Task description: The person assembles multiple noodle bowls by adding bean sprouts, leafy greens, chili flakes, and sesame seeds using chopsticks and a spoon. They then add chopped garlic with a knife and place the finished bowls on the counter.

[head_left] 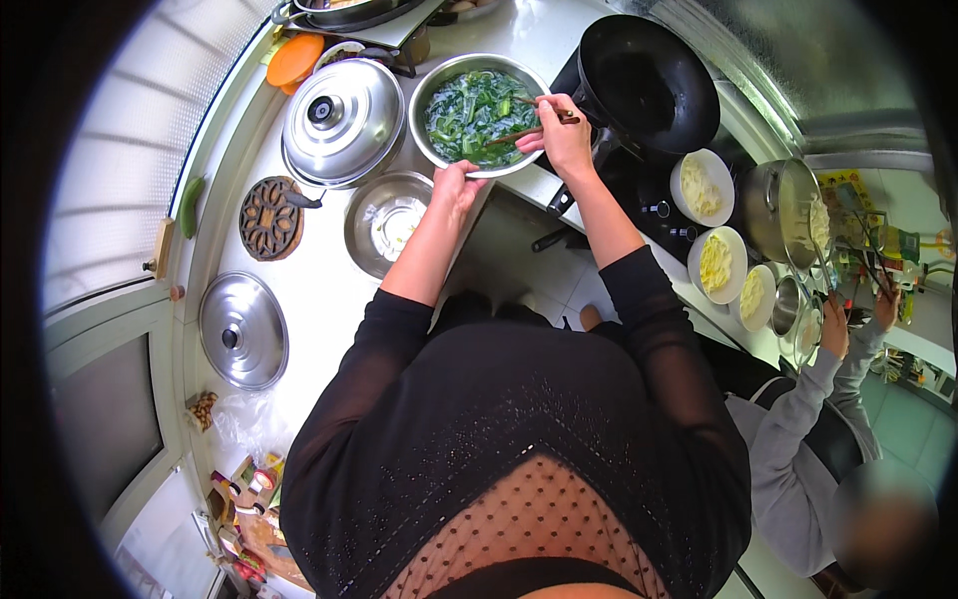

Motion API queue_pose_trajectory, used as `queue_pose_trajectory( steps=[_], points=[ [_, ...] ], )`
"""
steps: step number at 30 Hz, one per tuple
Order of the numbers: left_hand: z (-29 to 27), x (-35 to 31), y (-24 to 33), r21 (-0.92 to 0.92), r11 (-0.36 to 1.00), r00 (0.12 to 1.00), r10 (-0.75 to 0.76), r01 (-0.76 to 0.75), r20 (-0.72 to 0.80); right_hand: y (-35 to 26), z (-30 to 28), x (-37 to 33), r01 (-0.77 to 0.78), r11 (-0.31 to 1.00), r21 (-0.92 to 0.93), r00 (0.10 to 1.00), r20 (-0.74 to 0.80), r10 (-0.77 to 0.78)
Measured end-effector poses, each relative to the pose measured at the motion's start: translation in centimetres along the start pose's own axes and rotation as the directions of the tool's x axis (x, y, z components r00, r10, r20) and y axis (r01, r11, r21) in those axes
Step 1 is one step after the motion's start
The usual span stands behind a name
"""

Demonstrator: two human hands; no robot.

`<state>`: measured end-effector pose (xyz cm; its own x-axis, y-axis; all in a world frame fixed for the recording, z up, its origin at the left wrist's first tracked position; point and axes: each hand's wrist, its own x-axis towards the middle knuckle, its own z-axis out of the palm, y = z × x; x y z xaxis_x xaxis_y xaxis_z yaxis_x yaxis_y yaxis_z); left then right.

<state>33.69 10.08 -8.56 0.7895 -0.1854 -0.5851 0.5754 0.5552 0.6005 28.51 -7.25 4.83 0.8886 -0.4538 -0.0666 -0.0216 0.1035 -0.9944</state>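
Leafy dark-green vegetables (469, 105) in liquid are held in a wide, round, silvery metal bowl (417, 118), set at twelve o'clock of the view near the edge of a white table (319, 260). The bowl's rim is gripped at its six o'clock by the left hand (455, 190); how the fingers are placed underneath cannot be told. A pair of slim dark-brown chopsticks (511, 138) is held by the right hand (562, 138), curled around them at the bowl's four o'clock, and their tips are pointed into the vegetables.

Taken from the bowl, a shallower silvery metal basin (364, 245) with pale scraps inside is seen at seven o'clock. A domed, shiny metal lid (344, 150) with a black knob is placed at nine. Toward eight, a dark, round openwork disc (267, 222) and a flatter metal lid (257, 314) are laid on the table.

Near three o'clock, a deep black wok (639, 80) is set on a black glass hob (639, 205). Around four, three round white bowls (739, 262) are filled with pale-yellow food; farther out, a co-worker's hands (834, 327) are seen beyond grey sleeves (793, 399).
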Motion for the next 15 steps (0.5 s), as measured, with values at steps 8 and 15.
queue_pose_trajectory(
  steps=[8,15],
  points=[
    [-0.6,-5.8,-1.3,0.071,0.994,0.997,-0.082,0.081,0.011,1.3,0.6,-6.2,0.244,0.933,-0.265,0.969,0.025,-0.246],
    [-3.3,-8.2,-3.4,0.216,0.966,0.986,-0.155,0.140,0.054,1.8,-1.5,-12.9,0.431,0.811,-0.395,0.902,0.148,-0.406]
  ],
)
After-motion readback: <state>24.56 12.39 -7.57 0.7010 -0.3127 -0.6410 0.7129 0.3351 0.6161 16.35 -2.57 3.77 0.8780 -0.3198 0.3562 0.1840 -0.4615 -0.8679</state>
